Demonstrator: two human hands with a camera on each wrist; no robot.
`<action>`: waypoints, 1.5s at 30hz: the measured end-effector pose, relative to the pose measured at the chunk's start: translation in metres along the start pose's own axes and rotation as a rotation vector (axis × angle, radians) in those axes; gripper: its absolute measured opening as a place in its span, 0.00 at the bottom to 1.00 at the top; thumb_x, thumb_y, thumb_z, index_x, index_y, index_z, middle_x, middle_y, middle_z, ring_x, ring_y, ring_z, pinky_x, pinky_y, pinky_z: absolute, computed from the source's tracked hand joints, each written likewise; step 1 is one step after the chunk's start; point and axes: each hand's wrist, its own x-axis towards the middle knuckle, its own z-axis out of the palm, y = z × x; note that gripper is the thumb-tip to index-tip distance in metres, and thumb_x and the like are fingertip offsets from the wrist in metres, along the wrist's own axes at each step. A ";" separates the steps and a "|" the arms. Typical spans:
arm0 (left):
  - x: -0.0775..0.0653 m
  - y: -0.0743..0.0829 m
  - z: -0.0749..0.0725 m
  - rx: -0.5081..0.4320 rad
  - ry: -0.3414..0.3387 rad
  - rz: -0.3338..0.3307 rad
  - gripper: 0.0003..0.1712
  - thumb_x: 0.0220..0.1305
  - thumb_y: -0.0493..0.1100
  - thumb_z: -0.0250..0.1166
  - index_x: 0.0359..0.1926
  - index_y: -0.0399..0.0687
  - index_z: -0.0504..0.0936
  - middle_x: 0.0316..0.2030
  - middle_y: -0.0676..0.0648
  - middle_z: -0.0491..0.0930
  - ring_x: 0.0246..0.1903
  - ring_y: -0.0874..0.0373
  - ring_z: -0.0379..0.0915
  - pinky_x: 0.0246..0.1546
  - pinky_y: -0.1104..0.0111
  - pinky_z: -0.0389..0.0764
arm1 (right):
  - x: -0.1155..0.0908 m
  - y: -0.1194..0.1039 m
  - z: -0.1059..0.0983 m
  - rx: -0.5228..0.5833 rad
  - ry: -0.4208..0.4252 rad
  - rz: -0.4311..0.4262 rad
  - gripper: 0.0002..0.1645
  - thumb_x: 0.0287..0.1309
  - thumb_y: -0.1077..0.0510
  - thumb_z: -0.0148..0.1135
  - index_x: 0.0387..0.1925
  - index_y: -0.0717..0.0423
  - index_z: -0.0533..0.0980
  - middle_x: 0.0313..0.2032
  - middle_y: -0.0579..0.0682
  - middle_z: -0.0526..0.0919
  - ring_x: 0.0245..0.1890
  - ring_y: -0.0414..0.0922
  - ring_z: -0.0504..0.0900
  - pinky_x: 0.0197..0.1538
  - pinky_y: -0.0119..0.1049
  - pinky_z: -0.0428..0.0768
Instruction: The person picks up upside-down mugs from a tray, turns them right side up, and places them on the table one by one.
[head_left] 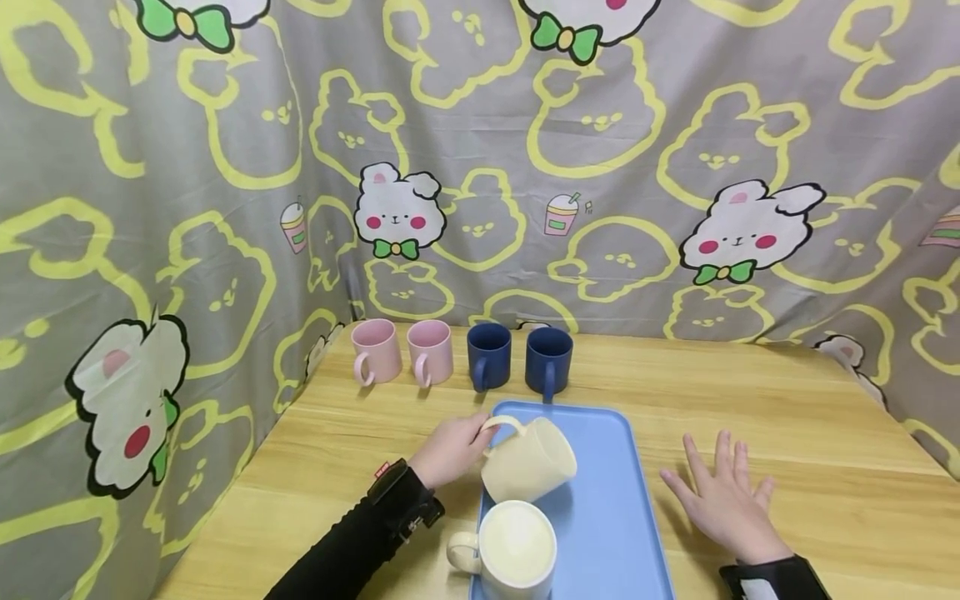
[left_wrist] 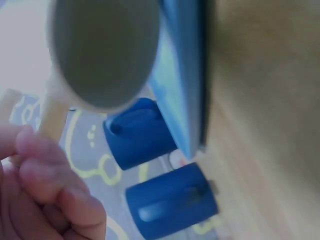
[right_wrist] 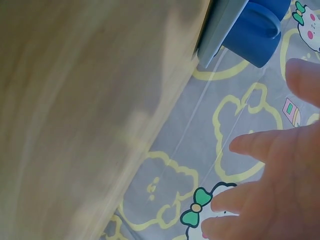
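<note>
One cream mug (head_left: 521, 468) tilted over blue tray (head_left: 611, 483), left hand (head_left: 452, 450) pinching handle (head_left: 507, 421), right hand (head_left: 726, 502) spread

the left hand (left_wrist: 45, 180) holds a pale cup (left_wrist: 105, 50) by its handle, and you can see inside. a blue tray (left_wrist: 184, 75) is near it. far back are two dark blue cups (left_wrist: 172, 202) and a gray cloth (left_wrist: 87, 142) with yellow lines.

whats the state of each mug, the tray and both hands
held cream mug, tipped, mouth rightward
near cream mug, standing, mouth up or down unclear
left pink mug, upright
right pink mug, upright
left blue mug, upright
right blue mug, upright
blue tray, lying flat
left hand, gripping held cream mug's handle
right hand, fingers spread, holding nothing
</note>
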 end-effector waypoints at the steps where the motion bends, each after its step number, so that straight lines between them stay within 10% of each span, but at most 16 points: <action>1: 0.002 0.002 -0.001 0.014 0.003 0.005 0.09 0.75 0.45 0.51 0.35 0.49 0.72 0.19 0.55 0.63 0.22 0.59 0.67 0.26 0.68 0.71 | 0.000 -0.001 0.000 0.002 0.000 0.000 0.49 0.71 0.34 0.40 0.72 0.71 0.47 0.66 0.79 0.22 0.64 0.75 0.19 0.49 0.79 0.20; 9: 0.021 0.021 -0.020 0.098 -0.024 0.064 0.14 0.73 0.49 0.55 0.31 0.47 0.69 0.17 0.55 0.59 0.20 0.59 0.64 0.21 0.70 0.64 | 0.008 -0.012 -0.014 -0.010 0.014 -0.025 0.48 0.71 0.34 0.41 0.71 0.71 0.50 0.67 0.81 0.28 0.66 0.75 0.24 0.52 0.80 0.26; 14: 0.035 0.033 -0.037 0.156 -0.012 0.154 0.15 0.71 0.49 0.57 0.30 0.45 0.68 0.18 0.55 0.59 0.19 0.60 0.64 0.21 0.72 0.63 | 0.017 -0.054 -0.043 0.010 0.022 -0.165 0.43 0.71 0.39 0.47 0.66 0.73 0.62 0.65 0.81 0.51 0.63 0.76 0.55 0.59 0.74 0.54; 20: 0.048 0.048 -0.048 0.163 -0.034 0.234 0.15 0.71 0.49 0.58 0.31 0.45 0.69 0.20 0.54 0.61 0.21 0.61 0.63 0.25 0.72 0.64 | 0.031 -0.125 -0.071 0.088 -0.011 -0.319 0.35 0.69 0.41 0.53 0.59 0.67 0.73 0.57 0.68 0.73 0.43 0.55 0.81 0.43 0.52 0.81; 27: 0.053 0.054 -0.045 0.150 -0.059 0.248 0.12 0.71 0.47 0.58 0.35 0.44 0.74 0.21 0.53 0.65 0.23 0.60 0.65 0.27 0.72 0.66 | 0.056 -0.179 -0.065 0.057 -0.080 -0.493 0.24 0.68 0.47 0.56 0.46 0.64 0.82 0.34 0.55 0.82 0.36 0.51 0.80 0.39 0.44 0.80; 31: 0.053 0.053 -0.042 0.173 -0.042 0.273 0.08 0.70 0.44 0.59 0.36 0.44 0.76 0.23 0.52 0.69 0.26 0.59 0.67 0.30 0.73 0.69 | 0.068 -0.188 -0.060 0.069 -0.192 -0.504 0.20 0.67 0.50 0.58 0.22 0.56 0.79 0.14 0.43 0.61 0.15 0.40 0.65 0.22 0.32 0.62; 45: 0.049 0.054 -0.040 0.164 -0.039 0.313 0.10 0.69 0.44 0.61 0.34 0.42 0.75 0.21 0.53 0.65 0.24 0.58 0.67 0.27 0.72 0.67 | 0.089 -0.194 -0.052 0.135 -0.384 -0.325 0.20 0.55 0.55 0.57 0.10 0.54 0.73 0.10 0.44 0.68 0.10 0.39 0.63 0.17 0.29 0.61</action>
